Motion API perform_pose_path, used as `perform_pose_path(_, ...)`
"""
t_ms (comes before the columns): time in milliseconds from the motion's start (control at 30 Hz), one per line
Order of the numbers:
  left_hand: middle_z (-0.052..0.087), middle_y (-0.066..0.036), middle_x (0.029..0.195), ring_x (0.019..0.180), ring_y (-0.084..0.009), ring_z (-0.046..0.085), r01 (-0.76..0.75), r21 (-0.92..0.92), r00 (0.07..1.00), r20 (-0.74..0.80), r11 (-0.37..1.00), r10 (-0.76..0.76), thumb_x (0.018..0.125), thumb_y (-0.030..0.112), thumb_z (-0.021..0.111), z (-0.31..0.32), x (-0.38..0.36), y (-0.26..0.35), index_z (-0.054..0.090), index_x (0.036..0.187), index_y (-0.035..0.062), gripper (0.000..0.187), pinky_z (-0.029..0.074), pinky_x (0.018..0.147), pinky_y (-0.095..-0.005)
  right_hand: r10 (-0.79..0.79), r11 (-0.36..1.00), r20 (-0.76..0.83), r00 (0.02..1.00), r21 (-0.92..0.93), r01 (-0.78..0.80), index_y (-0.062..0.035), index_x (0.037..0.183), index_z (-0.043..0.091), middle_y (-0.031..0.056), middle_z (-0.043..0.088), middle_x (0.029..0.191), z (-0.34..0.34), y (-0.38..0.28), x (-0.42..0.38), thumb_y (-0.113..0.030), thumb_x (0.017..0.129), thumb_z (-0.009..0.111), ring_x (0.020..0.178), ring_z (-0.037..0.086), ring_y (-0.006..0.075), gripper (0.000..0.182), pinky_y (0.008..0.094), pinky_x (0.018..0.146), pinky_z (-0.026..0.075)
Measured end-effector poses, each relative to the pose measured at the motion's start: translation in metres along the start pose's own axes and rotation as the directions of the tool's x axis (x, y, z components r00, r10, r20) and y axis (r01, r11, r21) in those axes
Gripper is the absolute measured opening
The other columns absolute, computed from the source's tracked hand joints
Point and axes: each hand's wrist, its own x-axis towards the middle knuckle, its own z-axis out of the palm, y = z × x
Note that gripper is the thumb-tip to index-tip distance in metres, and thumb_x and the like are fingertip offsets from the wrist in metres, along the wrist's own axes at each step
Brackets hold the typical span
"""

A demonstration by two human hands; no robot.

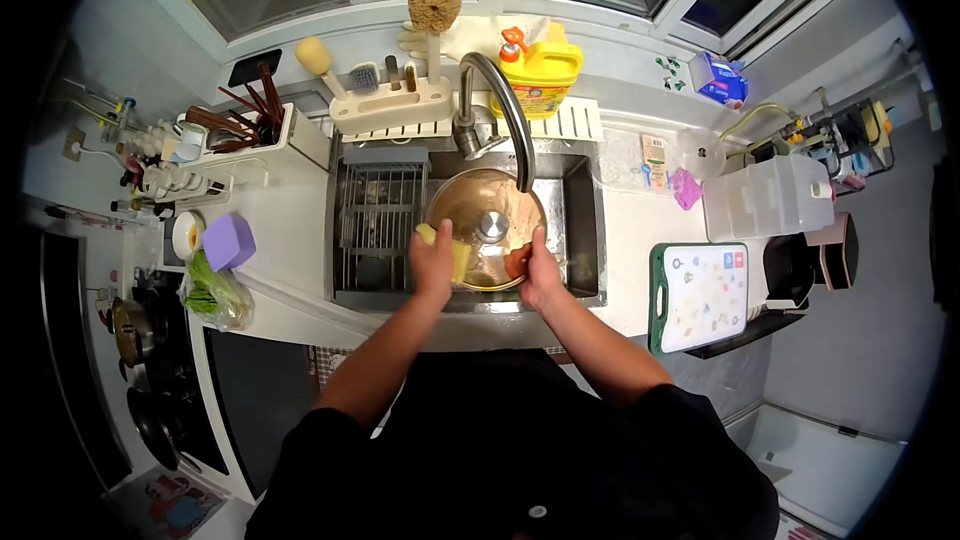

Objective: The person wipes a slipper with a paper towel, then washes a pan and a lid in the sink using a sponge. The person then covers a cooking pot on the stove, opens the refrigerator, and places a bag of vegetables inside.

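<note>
Kitchen sink (586,240) rn: gripping lid (491,227) over it w/ R hand (541,270), clutching sponge (461,262) w/ L hand (432,264), plus jug (550,62) behind sink.

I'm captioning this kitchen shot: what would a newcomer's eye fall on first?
Probably the round see-through lid at the sink, held between the left hand, which also has a yellow sponge or cloth, and the right hand. Next might come the bright yellow jug behind the curved faucet, then the purple container on the counter left of the sink.
</note>
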Motion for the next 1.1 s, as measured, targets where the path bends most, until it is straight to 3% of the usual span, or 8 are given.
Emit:
perform_pose_path(67,0.069,-0.009,0.088,0.076,-0.02,0.063,-0.179,0.072,0.983,0.049,0.981,0.176,0.093,0.031,0.075,-0.011,0.009,0.014,0.062,0.1,-0.0009,0.035,0.052,0.072,-0.0374,-0.055,0.914,-0.354,0.934,-0.394,-0.096,-0.0034,0.108,0.056,0.0089,0.058,0.079,0.046,-0.005,-0.026,-0.041,0.101,0.062,0.061,0.056,0.0227,0.039,0.0359,0.064,0.052)
perform_pose_path(133,0.069,-0.013,0.085,0.073,-0.0238,0.065,-0.247,0.05,0.969,0.044,0.968,0.244,0.091,0.031,0.076,-0.013,0.007,0.027,0.061,0.096,-0.0029,0.038,0.051,0.069,-0.0382,-0.581,0.315,-0.021,0.814,-0.927,0.201,-0.0004,0.132,0.048,0.0161,0.056,0.107,0.015,0.005,-0.001,-0.031,0.098,0.066,0.088,0.06,0.0269,0.049,0.0387,0.08,0.054)
perform_pose_path(333,0.068,-0.022,0.082,0.076,-0.0334,0.069,-0.437,0.306,0.897,0.213,0.846,0.387,0.092,0.034,0.075,0.009,-0.019,0.055,0.064,0.104,-0.0039,0.042,0.052,0.069,-0.0413,-0.533,-0.167,0.477,0.698,-0.869,0.466,0.0002,0.129,0.05,0.0212,0.049,0.117,0.083,-0.013,-0.03,-0.023,0.096,0.067,0.105,0.055,0.0302,0.044,0.0381,0.09,0.049)
perform_pose_path(467,0.067,-0.018,0.089,0.078,-0.0281,0.066,0.089,-0.231,0.934,0.356,0.969,-0.001,0.101,0.041,0.06,0.026,-0.027,0.059,0.064,0.108,0.0002,0.042,0.051,0.073,-0.0358,-0.546,0.258,0.127,0.828,-0.915,0.31,0.0009,0.101,0.059,0.0115,0.059,0.085,0.063,-0.005,0.005,-0.023,0.104,0.054,0.087,0.06,0.0248,0.024,0.0348,0.079,0.049)
perform_pose_path(567,0.056,-0.019,0.111,0.098,-0.0314,0.057,-0.529,0.184,0.813,0.39,0.829,0.432,0.105,0.041,0.052,0.034,-0.038,0.06,0.054,0.119,0.0024,0.041,0.045,0.087,-0.0412,-0.09,0.952,0.074,0.993,-0.286,0.108,-0.009,0.114,0.06,0.0039,0.066,0.102,0.06,0.0,-0.002,-0.024,0.106,0.051,0.094,0.063,0.0177,0.019,0.0381,0.079,0.056)
perform_pose_path(633,0.032,-0.027,0.145,0.129,-0.0461,0.037,-0.825,0.25,0.56,0.48,0.506,0.675,0.101,0.033,0.055,0.039,-0.048,0.063,0.038,0.14,0.0026,0.052,0.026,0.111,-0.0571,-0.019,0.958,0.077,0.997,-0.285,0.04,-0.0094,0.115,0.059,0.0043,0.065,0.104,0.073,-0.015,-0.015,-0.025,0.106,0.051,0.095,0.063,0.0177,0.02,0.0384,0.081,0.056)
perform_pose_path(833,0.045,-0.018,0.129,0.122,-0.0418,0.044,-0.907,0.401,0.331,0.489,0.129,0.807,0.084,0.023,0.076,0.036,-0.024,0.075,0.048,0.132,0.0052,0.058,0.029,0.11,-0.0583,0.247,0.909,0.148,0.958,-0.379,-0.175,-0.0128,0.13,0.051,0.0066,0.057,0.12,0.116,-0.04,-0.047,-0.032,0.108,0.045,0.1,0.062,0.0204,0.03,0.0436,0.091,0.058)
perform_pose_path(1100,0.036,-0.026,0.154,0.142,-0.0464,0.034,-0.644,0.608,0.763,0.559,0.464,0.326,0.098,0.037,0.06,0.006,0.006,0.024,0.033,0.151,-0.003,0.071,0.027,0.118,-0.0536,0.24,0.969,0.127,0.962,-0.088,-0.23,-0.0122,0.141,0.046,0.0091,0.053,0.125,0.06,0.01,-0.014,-0.039,0.108,0.042,0.117,0.056,0.0322,0.043,0.0547,0.1,0.05)
